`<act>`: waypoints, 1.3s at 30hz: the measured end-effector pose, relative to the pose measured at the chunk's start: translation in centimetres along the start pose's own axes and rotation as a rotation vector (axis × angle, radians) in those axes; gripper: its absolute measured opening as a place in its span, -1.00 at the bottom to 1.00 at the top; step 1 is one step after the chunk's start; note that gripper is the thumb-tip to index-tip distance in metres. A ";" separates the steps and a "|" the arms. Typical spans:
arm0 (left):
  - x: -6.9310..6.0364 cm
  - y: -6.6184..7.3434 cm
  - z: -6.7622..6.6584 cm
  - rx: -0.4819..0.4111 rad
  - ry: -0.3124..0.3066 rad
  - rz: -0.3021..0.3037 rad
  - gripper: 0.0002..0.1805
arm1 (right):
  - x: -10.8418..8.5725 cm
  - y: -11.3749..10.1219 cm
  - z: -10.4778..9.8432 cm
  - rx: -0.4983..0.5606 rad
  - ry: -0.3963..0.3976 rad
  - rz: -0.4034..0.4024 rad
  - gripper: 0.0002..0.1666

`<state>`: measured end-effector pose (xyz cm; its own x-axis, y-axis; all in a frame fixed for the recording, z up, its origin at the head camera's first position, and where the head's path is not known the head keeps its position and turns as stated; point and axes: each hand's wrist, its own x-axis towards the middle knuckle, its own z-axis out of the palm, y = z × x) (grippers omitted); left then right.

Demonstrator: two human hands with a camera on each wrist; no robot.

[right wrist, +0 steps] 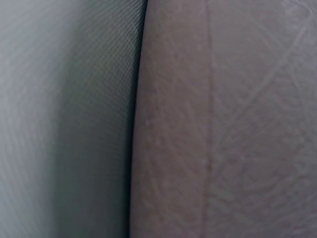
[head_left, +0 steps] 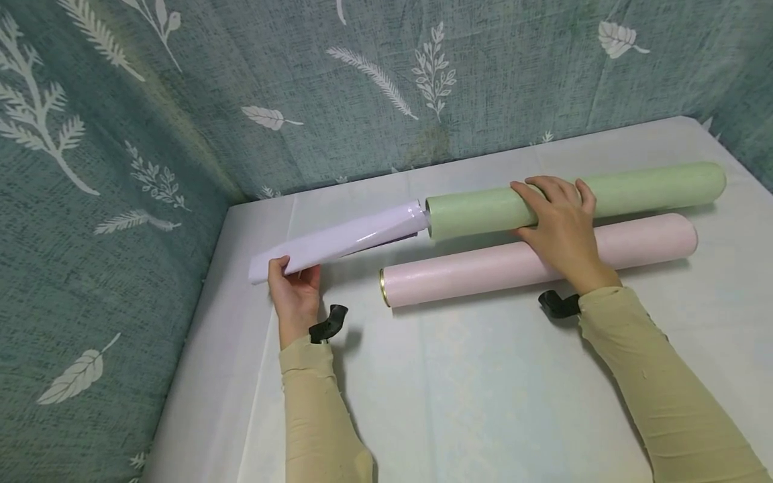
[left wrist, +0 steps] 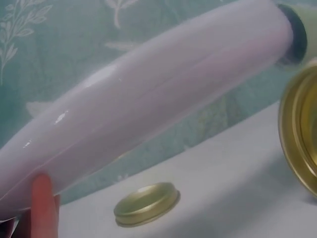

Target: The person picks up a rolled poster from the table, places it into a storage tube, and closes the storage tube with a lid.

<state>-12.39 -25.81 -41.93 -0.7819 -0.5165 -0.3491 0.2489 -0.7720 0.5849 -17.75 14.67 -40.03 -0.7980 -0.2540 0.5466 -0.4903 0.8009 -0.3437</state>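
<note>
My left hand [head_left: 296,302] pinches the left end of a rolled glossy lilac sheet [head_left: 344,239], thumb on the near side. The roll slants up to the right, and its far end meets the open left mouth of a green cardboard tube [head_left: 652,192]. My right hand [head_left: 561,225] grips that tube around its middle, fingers over the top and thumb on the near side. Beneath the right hand lies a pink tube [head_left: 459,275] with a gold rim at its left end. Its pale surface [right wrist: 257,129] fills much of the right wrist view.
A gold metal lid [left wrist: 146,204] lies on the white-covered table [head_left: 483,389], seen under the roll in the left wrist view. Green leaf-patterned cloth [head_left: 374,94] hangs along the back and left edges of the table.
</note>
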 end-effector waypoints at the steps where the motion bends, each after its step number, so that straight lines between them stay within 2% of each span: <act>1: 0.0 0.0 0.1 0.014 0.000 0.002 -0.62 | 0.0 0.0 0.0 0.001 0.000 0.000 -0.16; 6: -0.1 -0.3 0.3 0.071 -0.012 0.018 -0.60 | 0.0 0.0 -0.1 0.006 0.007 -0.007 -0.16; 21: -0.7 -0.5 0.7 0.137 -0.078 0.035 -0.50 | 0.0 0.1 -0.1 0.010 -0.002 -0.029 -0.16; 33: -0.6 -0.4 0.8 0.142 -0.107 0.045 -0.54 | 0.1 0.1 0.0 0.001 -0.019 -0.016 -0.16; 39: -0.7 -0.3 1.0 0.117 -0.176 0.049 -0.52 | 0.1 0.0 0.0 0.000 -0.016 -0.018 -0.15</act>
<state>-12.51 -24.84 -41.17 -0.8607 -0.4718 -0.1913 0.2288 -0.6942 0.6825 -17.81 14.72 -39.98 -0.7945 -0.2773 0.5402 -0.5049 0.7959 -0.3341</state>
